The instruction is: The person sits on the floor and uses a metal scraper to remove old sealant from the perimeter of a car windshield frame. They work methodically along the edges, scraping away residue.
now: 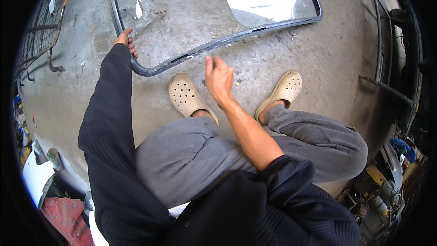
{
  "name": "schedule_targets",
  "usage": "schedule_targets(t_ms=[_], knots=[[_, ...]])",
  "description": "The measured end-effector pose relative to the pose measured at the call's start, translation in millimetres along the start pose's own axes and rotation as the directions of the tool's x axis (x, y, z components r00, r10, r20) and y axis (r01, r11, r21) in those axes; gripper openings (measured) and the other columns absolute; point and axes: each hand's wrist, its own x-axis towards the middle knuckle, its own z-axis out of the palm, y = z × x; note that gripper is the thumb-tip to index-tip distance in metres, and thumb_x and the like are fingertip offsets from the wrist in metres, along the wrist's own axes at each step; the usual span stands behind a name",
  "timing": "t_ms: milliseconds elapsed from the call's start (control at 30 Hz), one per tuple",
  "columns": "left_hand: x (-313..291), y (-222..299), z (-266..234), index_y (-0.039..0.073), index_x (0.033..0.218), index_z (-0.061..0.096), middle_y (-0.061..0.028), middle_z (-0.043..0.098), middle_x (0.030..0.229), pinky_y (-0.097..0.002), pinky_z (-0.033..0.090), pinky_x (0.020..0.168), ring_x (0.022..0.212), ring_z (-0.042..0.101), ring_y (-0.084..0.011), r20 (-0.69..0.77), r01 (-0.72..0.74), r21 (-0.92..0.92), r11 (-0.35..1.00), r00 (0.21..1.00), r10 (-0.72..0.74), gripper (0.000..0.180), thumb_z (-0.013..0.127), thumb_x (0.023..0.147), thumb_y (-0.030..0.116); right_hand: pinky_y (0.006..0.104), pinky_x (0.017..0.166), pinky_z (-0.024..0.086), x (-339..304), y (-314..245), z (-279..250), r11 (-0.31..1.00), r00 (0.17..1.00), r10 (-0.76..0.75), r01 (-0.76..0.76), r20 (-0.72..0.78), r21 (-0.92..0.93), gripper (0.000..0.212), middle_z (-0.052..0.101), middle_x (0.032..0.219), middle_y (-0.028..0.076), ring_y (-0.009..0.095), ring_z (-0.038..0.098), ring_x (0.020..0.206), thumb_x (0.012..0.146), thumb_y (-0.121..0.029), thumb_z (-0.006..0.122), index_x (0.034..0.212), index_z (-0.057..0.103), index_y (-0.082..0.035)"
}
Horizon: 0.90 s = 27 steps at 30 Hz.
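Note:
A dark window frame (pixel 217 43) with rounded corners lies across the floor in front of me. My left hand (pixel 126 42) is wrapped round its left side, near the lower left corner. A clear glass pane (pixel 248 7) fills the right part of the frame and reflects bright light. Slots and whitish bits show along the near rail. Just below that rail, my right hand (pixel 219 78) is closed with the thumb on top, apart from the frame. Whether it pinches something small is hidden.
My beige clogs (pixel 187 93) stand close to the frame's near edge. A metal rack (pixel 378 41) stands at the right, a wire-mesh frame (pixel 49 32) at the left. A white scrap (pixel 139 6) lies inside the frame's outline. Tools and clutter (pixel 380 200) fill the lower right.

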Motion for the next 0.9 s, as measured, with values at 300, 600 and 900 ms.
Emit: schedule_targets(t_ms=[300,600,900], knots=[[-0.2,0.6,0.8,0.014,0.066,0.039,-0.0005,0.030,0.048,-0.0384,0.035,0.044,0.038,0.031,-0.0167,0.001,-0.056,0.018,0.998,0.998,0.056,0.038,0.058,0.083,0.042,0.0477,0.054,0.045,1.2,-3.9,5.0,1.000,1.000,0.021,-0.021,-0.007,0.014,0.032,0.058,0.064,0.026,0.044,0.058,0.060,0.092,-0.028,0.054,0.077,0.060,0.000],[0.9,-0.7,-0.1,0.014,0.067,0.039,-0.0005,0.030,0.049,-0.0379,0.034,0.044,0.039,0.031,-0.0169,0.015,-0.067,0.000,0.998,0.998,0.067,0.038,0.059,0.082,0.042,0.0472,0.054,0.044,0.8,-6.9,4.4,0.997,0.997,0.071,-0.071,0.034,0.025,0.033,0.057,0.062,0.026,0.044,0.058,0.058,0.091,-0.027,0.055,0.077,0.059,0.002],[0.4,0.4,1.2,0.015,0.063,0.037,-0.0006,0.029,0.049,-0.0385,0.033,0.045,0.040,0.030,-0.0180,-0.006,-0.018,-0.009,1.000,1.000,0.018,0.041,0.059,0.082,0.044,0.0478,0.055,0.048,22.3,11.1,-14.6,0.994,0.995,0.067,-0.073,-0.076,-0.083,0.040,0.062,0.068,0.027,0.041,0.063,0.060,0.093,-0.034,0.051,0.081,0.064,0.002]])
